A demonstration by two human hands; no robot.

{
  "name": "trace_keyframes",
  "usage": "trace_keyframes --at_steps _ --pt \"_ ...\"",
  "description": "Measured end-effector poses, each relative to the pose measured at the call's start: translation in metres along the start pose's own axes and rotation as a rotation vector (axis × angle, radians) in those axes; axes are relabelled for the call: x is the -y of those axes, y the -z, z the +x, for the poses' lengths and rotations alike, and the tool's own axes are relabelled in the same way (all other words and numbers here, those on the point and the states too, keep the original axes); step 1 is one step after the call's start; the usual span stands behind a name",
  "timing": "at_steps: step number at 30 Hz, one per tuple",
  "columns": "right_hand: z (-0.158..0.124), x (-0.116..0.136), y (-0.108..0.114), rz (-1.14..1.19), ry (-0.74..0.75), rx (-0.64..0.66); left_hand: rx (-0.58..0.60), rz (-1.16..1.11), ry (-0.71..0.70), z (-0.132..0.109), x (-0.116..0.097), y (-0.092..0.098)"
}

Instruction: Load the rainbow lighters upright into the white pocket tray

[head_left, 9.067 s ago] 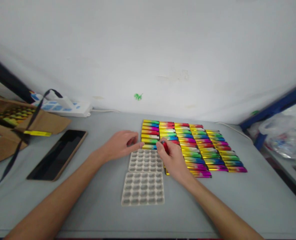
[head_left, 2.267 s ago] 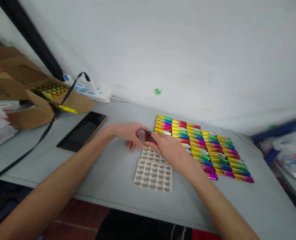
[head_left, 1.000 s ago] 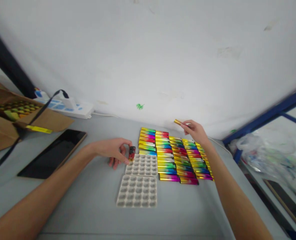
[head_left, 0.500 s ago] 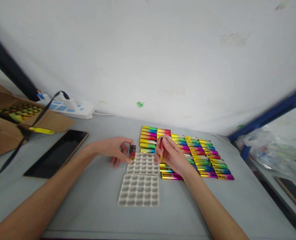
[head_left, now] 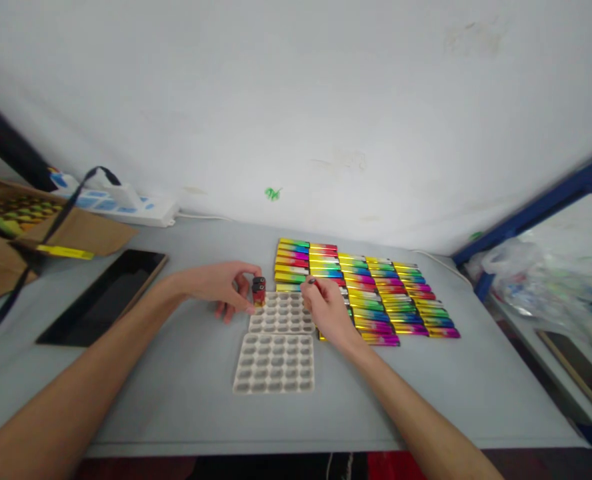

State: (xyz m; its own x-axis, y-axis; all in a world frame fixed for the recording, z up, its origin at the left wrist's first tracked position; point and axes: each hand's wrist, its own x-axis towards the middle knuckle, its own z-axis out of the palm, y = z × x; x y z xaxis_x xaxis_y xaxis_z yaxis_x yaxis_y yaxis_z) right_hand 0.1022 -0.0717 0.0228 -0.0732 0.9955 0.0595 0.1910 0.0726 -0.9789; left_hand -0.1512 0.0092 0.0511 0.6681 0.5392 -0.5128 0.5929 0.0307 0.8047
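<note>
The two hands are apart; the left hand (head_left: pixel 221 283) curves its finger and thumb about the left side of two upright red pieces (head_left: pixel 259 291), dark at the top and gold at the base, though whether it clamps them I cannot tell; the pair stands at the back left corner of the upper tray (head_left: pixel 282 313), as it did half a second ago. The right hand (head_left: pixel 330 312) is closed on a dark-topped piece (head_left: pixel 312 282), mostly hidden by the fingers; it is above the back right part of that tray, whereas half a second ago it was turned more open and showed the piece's red and gold length; a second ago it was out by the wall, beyond the rows.

The lower tray (head_left: pixel 275 363) lies at the upper one's near edge; to the right, the rows of shiny pieces (head_left: pixel 371 293) lie flat on the grey table (head_left: pixel 201 400); to the left are a dark-screened tablet (head_left: pixel 103 297), an open cardboard box (head_left: pixel 93 233) and a white power strip (head_left: pixel 151 210), placed as before. Dark and red cloth now shows below the table's edge.
</note>
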Motion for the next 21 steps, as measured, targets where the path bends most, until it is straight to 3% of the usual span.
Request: trace_keyframes --at_steps 6,10,13,16,21 --pt "0.0 0.005 0.003 -0.07 0.024 -0.011 0.002 -0.014 0.004 0.001 0.001 0.0" --pt "-0.004 0.008 0.004 -0.077 0.068 0.075 -0.007 -0.032 0.005 0.001 -0.001 -0.002" --pt "-0.007 0.014 0.005 -0.181 0.208 0.139 -0.003 -0.041 -0.004 0.0 -0.002 -0.003" --pt "-0.01 0.021 0.005 -0.352 0.393 0.101 -0.01 -0.053 -0.002 0.0 -0.001 -0.003" --pt "-0.013 0.024 -0.001 -0.321 0.309 0.128 0.005 -0.073 -0.016 0.001 0.001 -0.003"
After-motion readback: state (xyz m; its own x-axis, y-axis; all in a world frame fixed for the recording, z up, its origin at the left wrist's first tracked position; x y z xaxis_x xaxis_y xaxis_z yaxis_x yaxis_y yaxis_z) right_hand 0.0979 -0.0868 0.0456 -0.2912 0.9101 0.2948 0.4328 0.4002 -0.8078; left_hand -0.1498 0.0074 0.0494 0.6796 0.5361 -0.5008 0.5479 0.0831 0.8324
